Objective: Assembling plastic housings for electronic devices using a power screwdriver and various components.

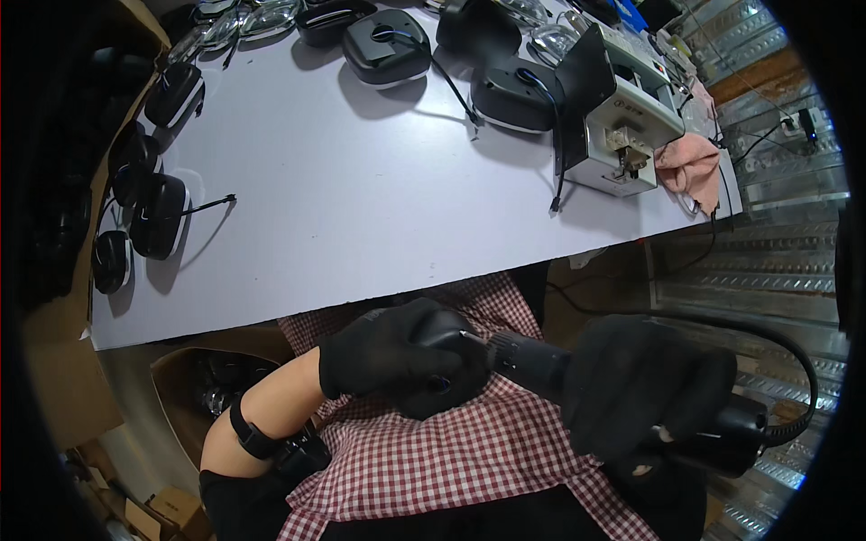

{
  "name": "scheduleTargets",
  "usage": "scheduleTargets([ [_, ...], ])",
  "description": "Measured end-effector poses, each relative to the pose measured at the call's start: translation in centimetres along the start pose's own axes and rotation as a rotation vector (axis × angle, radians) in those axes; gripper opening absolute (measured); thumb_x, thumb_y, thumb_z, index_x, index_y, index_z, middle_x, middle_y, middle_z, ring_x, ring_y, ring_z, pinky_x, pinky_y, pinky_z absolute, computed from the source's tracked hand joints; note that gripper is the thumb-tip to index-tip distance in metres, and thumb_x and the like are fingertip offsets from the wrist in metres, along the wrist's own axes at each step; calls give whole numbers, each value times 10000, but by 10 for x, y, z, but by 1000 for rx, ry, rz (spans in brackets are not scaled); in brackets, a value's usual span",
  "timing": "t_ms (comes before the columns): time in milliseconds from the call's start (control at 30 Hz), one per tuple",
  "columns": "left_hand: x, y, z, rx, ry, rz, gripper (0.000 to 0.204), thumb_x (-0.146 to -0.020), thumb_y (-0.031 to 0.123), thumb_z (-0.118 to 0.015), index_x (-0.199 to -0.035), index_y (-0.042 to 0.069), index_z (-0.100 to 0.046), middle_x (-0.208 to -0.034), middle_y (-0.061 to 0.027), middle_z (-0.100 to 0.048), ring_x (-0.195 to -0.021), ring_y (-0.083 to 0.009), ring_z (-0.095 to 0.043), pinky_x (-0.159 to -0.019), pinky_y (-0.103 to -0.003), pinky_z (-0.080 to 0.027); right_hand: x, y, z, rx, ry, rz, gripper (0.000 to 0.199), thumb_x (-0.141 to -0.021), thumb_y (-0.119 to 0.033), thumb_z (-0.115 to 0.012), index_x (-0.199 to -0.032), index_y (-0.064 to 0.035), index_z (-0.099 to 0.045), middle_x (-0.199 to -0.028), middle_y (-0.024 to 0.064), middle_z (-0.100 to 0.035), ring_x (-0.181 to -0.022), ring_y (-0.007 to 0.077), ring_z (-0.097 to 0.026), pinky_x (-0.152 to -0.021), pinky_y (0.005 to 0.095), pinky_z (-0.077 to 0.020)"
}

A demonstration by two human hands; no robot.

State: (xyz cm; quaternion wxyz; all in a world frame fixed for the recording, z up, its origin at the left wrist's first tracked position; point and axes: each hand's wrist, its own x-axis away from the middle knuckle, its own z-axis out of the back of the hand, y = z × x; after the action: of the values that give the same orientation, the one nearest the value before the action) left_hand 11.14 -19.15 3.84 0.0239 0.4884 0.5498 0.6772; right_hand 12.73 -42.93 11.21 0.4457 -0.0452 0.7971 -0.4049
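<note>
My left hand (397,356), in a black glove, is closed around a black rounded housing (451,334) above my lap. My fingers cover much of it. In my right hand (631,388), also gloved in black, is a black corded electric screwdriver (532,365), held nearly level. Its ribbed front collar points left at the housing, and a thin silver bit shows between the two. The cord (803,352) leaves the tool's back end and curves up and away to the right.
Black rounded housings (386,45) with wire leads lie along the white table's (298,207) back and left side. Clear plastic parts (271,18) are piled behind. A white screw-feeder-like machine (631,135) and a pink cloth (690,167) occupy the right. A cardboard box (176,383) stands below left.
</note>
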Motion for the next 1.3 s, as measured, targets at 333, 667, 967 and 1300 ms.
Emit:
scheduleTargets([
  [333, -2, -12, -8, -233, 43, -352, 598, -780, 430, -694, -1207, 34, -559, -1072, -171, -665, -940, -265, -674, -825, -362, -543, 6, 18, 2, 110, -187, -19, 236, -863, -232, -641, -857, 4, -656, -797, 207, -684, -641, 299, -681, -577, 447, -553],
  [667, -15, -38, -17, -208, 77, -246, 459, -796, 301, -736, -1194, 98, -628, -1158, -186, -591, -980, -301, -644, -809, -381, -541, 29, 39, 14, 238, -254, 18, 116, -787, -124, -640, -769, -9, -647, -728, 126, -640, -599, 248, -630, -528, 388, -516],
  [967, -20, -45, -13, -312, 59, -514, 339, -779, 301, -708, -1078, 147, -667, -1087, -164, -614, -932, -334, -635, -776, -389, -541, 10, 39, 14, -13, -352, -21, 149, -798, -116, -671, -858, 9, -617, -724, 130, -630, -607, 246, -629, -497, 361, -505],
  [1300, -23, -48, -16, -308, 3, -543, 385, -736, 278, -751, -1083, 128, -675, -1113, -180, -614, -951, -326, -642, -771, -374, -536, -1, 48, 16, -84, -233, -55, 225, -808, -145, -699, -929, 13, -594, -719, 125, -624, -609, 230, -631, -500, 358, -512],
])
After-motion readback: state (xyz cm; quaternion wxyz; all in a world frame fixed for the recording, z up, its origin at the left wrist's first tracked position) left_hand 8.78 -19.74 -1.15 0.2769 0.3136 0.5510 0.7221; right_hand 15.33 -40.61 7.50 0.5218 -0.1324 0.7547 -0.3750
